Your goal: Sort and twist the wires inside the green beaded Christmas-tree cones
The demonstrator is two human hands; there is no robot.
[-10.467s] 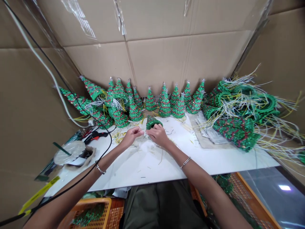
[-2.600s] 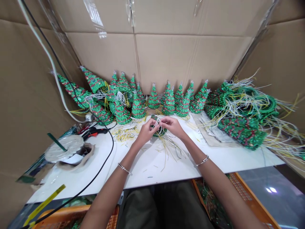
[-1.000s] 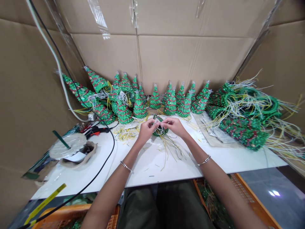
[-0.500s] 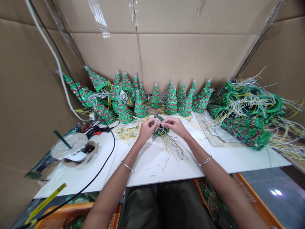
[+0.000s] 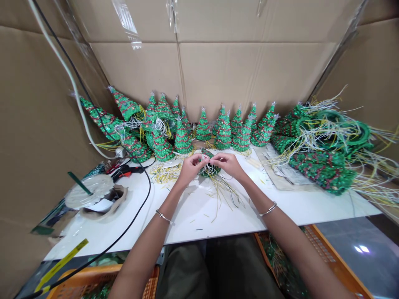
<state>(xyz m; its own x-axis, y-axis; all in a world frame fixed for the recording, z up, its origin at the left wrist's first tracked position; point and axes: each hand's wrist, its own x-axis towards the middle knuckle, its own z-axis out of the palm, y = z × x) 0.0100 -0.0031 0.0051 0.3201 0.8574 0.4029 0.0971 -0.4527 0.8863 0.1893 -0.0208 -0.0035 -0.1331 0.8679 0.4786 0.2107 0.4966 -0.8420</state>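
A small green tinsel Christmas tree [image 5: 214, 170] lies on the white table between my hands, its base toward me. White wires [image 5: 208, 169] loop out of that base, and longer yellow wires [image 5: 220, 192] trail over the tabletop toward me. My left hand [image 5: 192, 168] pinches the white wires with thumb and forefinger. Close against it, my right hand [image 5: 229, 164] is also closed in a pinch on the white wires. The fingertips of both hands almost meet, and which strand each one grips is too small to tell.
Finished-looking tinsel trees [image 5: 222, 131] line the cardboard wall. More trees with loose wires pile up at right [image 5: 324, 170]. Yellow wire offcuts [image 5: 165, 172], a red-black tool [image 5: 126, 171] and a clear spool [image 5: 90, 191] sit at left. A black cable [image 5: 137, 218] crosses the table's left side. Orange crates [image 5: 333, 257] stand below.
Both hands stay pinched at the tree's base, with only small finger movements among the white wires. The whole view has shifted slightly.
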